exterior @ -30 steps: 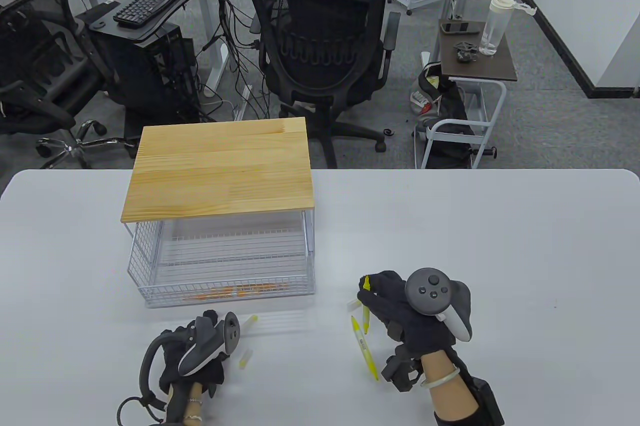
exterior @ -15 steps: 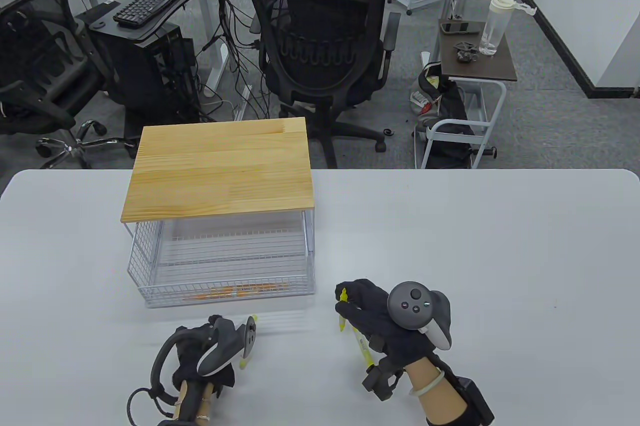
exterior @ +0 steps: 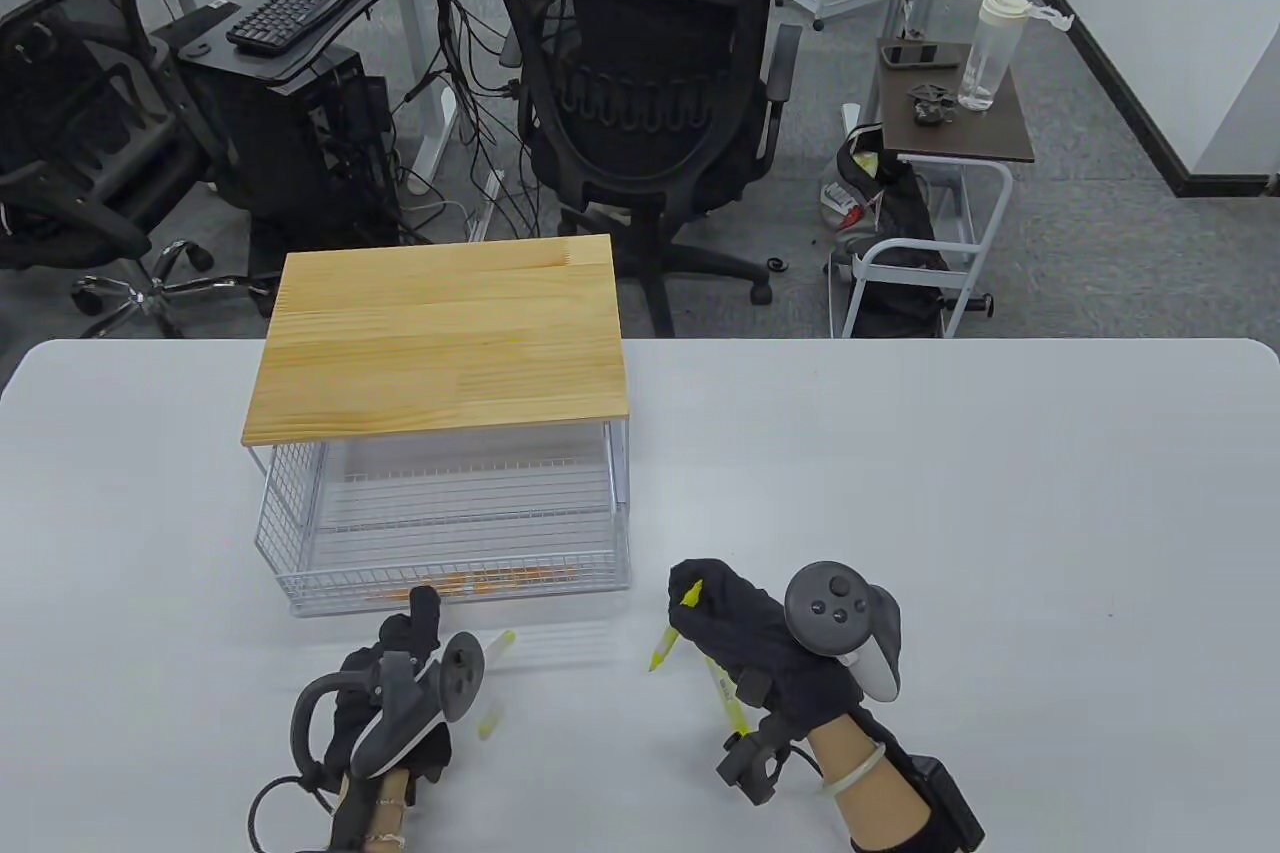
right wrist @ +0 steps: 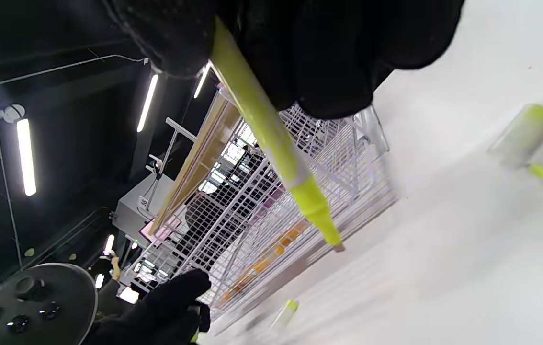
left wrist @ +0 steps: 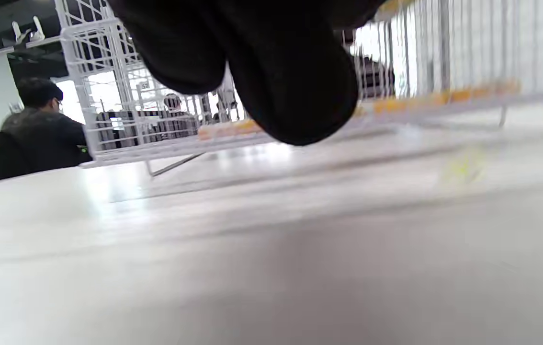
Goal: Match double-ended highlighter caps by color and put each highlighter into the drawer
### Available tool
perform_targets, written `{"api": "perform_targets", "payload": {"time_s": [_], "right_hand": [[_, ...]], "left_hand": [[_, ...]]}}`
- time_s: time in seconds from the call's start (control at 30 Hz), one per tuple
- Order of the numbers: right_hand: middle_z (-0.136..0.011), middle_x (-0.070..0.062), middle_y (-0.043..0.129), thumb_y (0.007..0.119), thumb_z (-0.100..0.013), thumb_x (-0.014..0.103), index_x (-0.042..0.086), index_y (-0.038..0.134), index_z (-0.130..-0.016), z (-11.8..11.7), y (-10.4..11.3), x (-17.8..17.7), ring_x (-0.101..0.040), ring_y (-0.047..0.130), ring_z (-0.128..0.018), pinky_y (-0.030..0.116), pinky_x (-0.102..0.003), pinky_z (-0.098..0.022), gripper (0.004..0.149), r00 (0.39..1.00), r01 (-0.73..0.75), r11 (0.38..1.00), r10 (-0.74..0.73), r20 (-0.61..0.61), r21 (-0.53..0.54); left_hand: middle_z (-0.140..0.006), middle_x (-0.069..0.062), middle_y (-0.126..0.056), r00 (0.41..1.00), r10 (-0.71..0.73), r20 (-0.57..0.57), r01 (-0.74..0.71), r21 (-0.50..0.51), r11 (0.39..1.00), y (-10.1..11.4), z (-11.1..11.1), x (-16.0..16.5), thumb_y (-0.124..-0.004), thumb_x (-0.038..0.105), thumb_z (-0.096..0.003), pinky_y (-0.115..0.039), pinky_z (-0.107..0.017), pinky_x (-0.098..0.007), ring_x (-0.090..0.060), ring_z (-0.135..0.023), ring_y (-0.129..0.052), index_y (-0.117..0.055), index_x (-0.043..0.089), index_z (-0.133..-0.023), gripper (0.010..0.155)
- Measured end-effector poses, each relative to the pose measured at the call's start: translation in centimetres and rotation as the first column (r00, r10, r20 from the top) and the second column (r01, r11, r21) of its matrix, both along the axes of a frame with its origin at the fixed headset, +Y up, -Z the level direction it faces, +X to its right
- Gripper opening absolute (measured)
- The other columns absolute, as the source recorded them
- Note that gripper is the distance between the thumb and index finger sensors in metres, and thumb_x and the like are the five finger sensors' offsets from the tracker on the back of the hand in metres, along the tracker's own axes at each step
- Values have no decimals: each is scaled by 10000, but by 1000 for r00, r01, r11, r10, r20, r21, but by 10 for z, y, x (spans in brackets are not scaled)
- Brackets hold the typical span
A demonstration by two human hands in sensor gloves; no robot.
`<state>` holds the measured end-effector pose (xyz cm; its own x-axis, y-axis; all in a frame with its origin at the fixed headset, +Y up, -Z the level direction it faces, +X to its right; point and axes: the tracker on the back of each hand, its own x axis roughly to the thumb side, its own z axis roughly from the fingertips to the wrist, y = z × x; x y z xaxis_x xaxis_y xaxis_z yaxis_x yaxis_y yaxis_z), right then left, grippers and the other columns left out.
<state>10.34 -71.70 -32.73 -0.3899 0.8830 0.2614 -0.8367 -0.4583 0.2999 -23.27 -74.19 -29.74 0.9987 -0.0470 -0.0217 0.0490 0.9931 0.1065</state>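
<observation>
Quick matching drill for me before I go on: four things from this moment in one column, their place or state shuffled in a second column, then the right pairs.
Things
1. yellow highlighter
2. second highlighter
3. loose cap
4. wire drawer

Places or states
A. pulled open beneath the wooden top
B. lying on the table, partly under the right hand
C. gripped by the right hand, tip bare
D. lying on the table just right of the left hand

Pairs: 1-C, 2-B, 3-D, 4-A
</observation>
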Motion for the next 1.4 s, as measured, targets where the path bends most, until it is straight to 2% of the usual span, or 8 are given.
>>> {"api": "perform_targets", "payload": {"time_s": [0.17,0.23,0.33,0.43,0.93,1.07,1.13,1.4], "right_hand": [[-946,-143,786,734,-618,275,264,523,-1049,5,0,-4,-420,863,-761,618,-640,-664,481,993,117,993,-117,-10,20],[-958,-146,803,777,-595,245,257,607,-982,8,2,-6,-426,878,-778,628,-627,-678,423,983,181,982,-181,-5,49],[-968,-115,843,825,-558,206,247,708,-874,12,5,-9,-322,959,-730,718,-542,-672,339,964,263,957,-266,9,124],[-968,-87,854,836,-549,202,257,733,-850,15,6,-13,-291,974,-731,732,-515,-676,323,959,283,947,-281,-34,153],[-970,-98,851,819,-563,225,244,720,-888,14,-2,-21,-306,961,-729,715,-535,-667,341,954,295,950,-289,-77,99],[-983,-118,829,768,-588,260,203,679,-962,12,-6,-22,-322,946,-732,696,-550,-666,389,955,294,952,-289,-67,86],[-961,-130,847,745,-596,279,159,661,-999,12,-7,-21,-333,948,-721,691,-556,-663,428,969,246,964,-241,-63,105],[-821,-113,937,655,-586,390,133,737,-928,18,0,-22,-320,982,-617,725,-552,-626,435,999,11,962,-22,39,271]], "left_hand": [[-963,-112,-793,956,275,100,-288,147,946,13,11,-7,-688,246,-520,-795,-637,-439,-77,-607,-1027,-570,107,-1074,584],[-957,-102,-814,920,354,165,-377,137,916,14,13,-6,-716,245,-508,-780,-650,-452,-97,-646,-1022,-606,138,-1063,576],[-947,-87,-838,854,463,237,-498,119,859,14,14,1,-740,242,-497,-766,-659,-461,-110,-671,-1020,-702,208,-1016,521],[-956,-77,-829,801,521,296,-564,82,821,16,15,11,-744,240,-497,-758,-663,-469,-117,-684,-1012,-716,236,-1004,508],[-982,-88,-768,786,457,416,-528,68,847,24,26,42,-738,272,-502,-732,-672,-482,-113,-715,-955,-727,258,-997,496],[-977,-104,-781,797,418,435,-515,130,847,27,30,46,-740,271,-498,-744,-667,-467,-101,-707,-960,-733,233,-1000,504],[-972,-106,-801,790,430,438,-532,139,835,28,30,45,-743,265,-495,-760,-658,-459,-97,-699,-979,-749,230,-992,498],[-889,-101,-894,781,422,461,-547,179,818,33,34,43,-769,250,-471,-812,-623,-436,-97,-626,-1037,-832,219,-922,457]]}}
